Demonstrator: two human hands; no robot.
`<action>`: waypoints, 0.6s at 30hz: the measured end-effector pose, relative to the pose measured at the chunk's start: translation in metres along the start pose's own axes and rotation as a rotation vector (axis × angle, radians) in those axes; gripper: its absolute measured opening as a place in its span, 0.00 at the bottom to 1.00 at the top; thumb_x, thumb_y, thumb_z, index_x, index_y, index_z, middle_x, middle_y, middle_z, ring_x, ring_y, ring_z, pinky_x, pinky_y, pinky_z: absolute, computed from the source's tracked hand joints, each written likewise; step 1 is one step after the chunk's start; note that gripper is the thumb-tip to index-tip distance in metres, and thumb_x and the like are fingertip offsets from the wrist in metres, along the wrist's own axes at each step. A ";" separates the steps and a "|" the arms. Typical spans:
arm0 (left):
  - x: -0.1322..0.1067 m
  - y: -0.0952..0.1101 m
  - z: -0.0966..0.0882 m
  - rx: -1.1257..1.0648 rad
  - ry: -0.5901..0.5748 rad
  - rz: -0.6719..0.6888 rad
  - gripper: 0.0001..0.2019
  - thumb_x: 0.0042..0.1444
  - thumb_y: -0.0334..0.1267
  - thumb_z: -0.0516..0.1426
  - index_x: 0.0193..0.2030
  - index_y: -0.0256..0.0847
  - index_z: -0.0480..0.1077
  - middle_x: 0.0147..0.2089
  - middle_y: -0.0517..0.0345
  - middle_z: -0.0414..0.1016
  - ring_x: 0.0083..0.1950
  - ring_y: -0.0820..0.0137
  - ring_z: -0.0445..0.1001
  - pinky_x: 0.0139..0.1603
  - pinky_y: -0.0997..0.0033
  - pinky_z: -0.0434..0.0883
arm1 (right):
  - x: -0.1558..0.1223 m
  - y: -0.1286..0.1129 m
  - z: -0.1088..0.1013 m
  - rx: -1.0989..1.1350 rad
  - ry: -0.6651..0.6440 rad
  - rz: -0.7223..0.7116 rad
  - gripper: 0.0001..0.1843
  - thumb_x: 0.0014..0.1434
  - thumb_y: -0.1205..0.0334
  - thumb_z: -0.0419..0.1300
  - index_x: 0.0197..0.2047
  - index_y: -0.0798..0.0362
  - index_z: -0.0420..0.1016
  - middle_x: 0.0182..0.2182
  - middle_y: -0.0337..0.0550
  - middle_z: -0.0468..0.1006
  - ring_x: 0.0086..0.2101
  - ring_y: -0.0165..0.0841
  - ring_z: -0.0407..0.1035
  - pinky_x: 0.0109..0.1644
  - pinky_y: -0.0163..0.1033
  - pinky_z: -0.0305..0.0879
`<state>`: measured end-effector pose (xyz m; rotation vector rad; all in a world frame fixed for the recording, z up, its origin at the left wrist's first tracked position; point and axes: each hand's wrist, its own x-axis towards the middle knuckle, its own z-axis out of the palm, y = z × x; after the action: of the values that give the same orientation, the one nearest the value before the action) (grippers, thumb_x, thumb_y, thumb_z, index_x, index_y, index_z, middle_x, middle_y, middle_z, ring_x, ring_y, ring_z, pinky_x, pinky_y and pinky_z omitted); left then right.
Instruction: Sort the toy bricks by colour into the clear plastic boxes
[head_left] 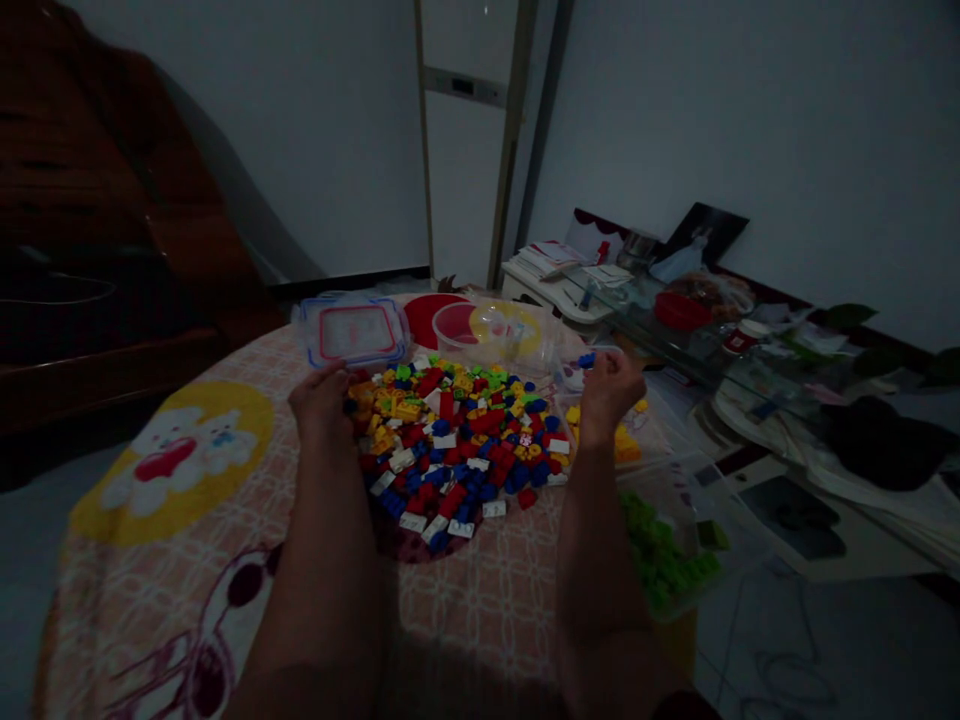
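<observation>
A heap of mixed toy building bricks (480, 450), in red, blue, yellow, white and green, is spread over the middle of the round table. Beyond its right edge, my right hand (613, 388) is raised with the fingers pinched on a small blue brick (586, 360). This is above a clear box that holds yellow bricks (627, 442). My left hand (321, 400) is at the heap's left edge, beside some orange-yellow bricks (364, 398). Its fingers look curled in, and what they hold, if anything, is too dark to make out.
Green bricks (664, 550) fill a clear box at the right edge. Behind the heap are a blue-rimmed lidded box (356, 332) and a clear round container (499, 335). A patterned cloth (480, 620) covers the table. A cluttered glass-topped stand (645, 310) is at the right.
</observation>
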<state>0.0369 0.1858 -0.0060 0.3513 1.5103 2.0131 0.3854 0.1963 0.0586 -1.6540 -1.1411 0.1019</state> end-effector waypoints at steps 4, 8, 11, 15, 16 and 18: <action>0.001 -0.001 0.001 0.010 0.018 -0.015 0.11 0.41 0.25 0.58 0.34 0.34 0.74 0.27 0.60 0.73 0.29 0.75 0.72 0.35 0.73 0.72 | 0.002 0.007 0.005 -0.192 0.069 -0.046 0.21 0.60 0.68 0.49 0.50 0.60 0.79 0.45 0.59 0.81 0.46 0.42 0.75 0.51 0.42 0.67; 0.000 -0.002 0.000 0.010 0.012 0.009 0.12 0.39 0.28 0.58 0.34 0.36 0.74 0.27 0.60 0.73 0.29 0.73 0.73 0.33 0.73 0.72 | -0.003 0.008 0.010 -0.179 -0.089 -0.129 0.20 0.59 0.68 0.50 0.48 0.60 0.81 0.44 0.57 0.83 0.46 0.42 0.75 0.55 0.43 0.66; -0.002 -0.002 -0.001 0.026 0.001 0.025 0.12 0.39 0.29 0.58 0.34 0.36 0.74 0.27 0.60 0.73 0.29 0.73 0.73 0.34 0.74 0.72 | -0.007 0.009 0.012 -0.103 -0.337 -0.125 0.18 0.60 0.65 0.52 0.44 0.58 0.83 0.35 0.50 0.84 0.36 0.38 0.77 0.46 0.40 0.70; -0.001 -0.004 -0.002 -0.008 -0.001 0.025 0.11 0.38 0.29 0.58 0.33 0.36 0.74 0.26 0.61 0.72 0.29 0.74 0.73 0.33 0.75 0.71 | -0.014 0.007 0.013 -0.154 -0.610 -0.113 0.15 0.59 0.63 0.55 0.40 0.56 0.84 0.29 0.45 0.83 0.29 0.35 0.76 0.39 0.36 0.70; -0.001 -0.004 -0.002 -0.016 -0.008 0.023 0.12 0.38 0.29 0.58 0.33 0.36 0.74 0.26 0.61 0.72 0.28 0.74 0.73 0.33 0.75 0.71 | -0.015 0.006 0.013 -0.211 -0.643 -0.123 0.14 0.59 0.64 0.56 0.38 0.56 0.84 0.29 0.46 0.83 0.31 0.35 0.77 0.39 0.36 0.70; -0.002 -0.004 -0.002 -0.020 -0.015 0.020 0.12 0.37 0.29 0.59 0.33 0.36 0.74 0.25 0.62 0.72 0.28 0.74 0.73 0.32 0.75 0.71 | -0.018 0.003 0.014 -0.366 -0.674 -0.143 0.13 0.59 0.66 0.57 0.36 0.55 0.84 0.32 0.49 0.84 0.36 0.37 0.78 0.42 0.35 0.69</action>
<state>0.0383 0.1839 -0.0102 0.3733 1.4818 2.0356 0.3696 0.1938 0.0421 -1.9127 -1.8694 0.4017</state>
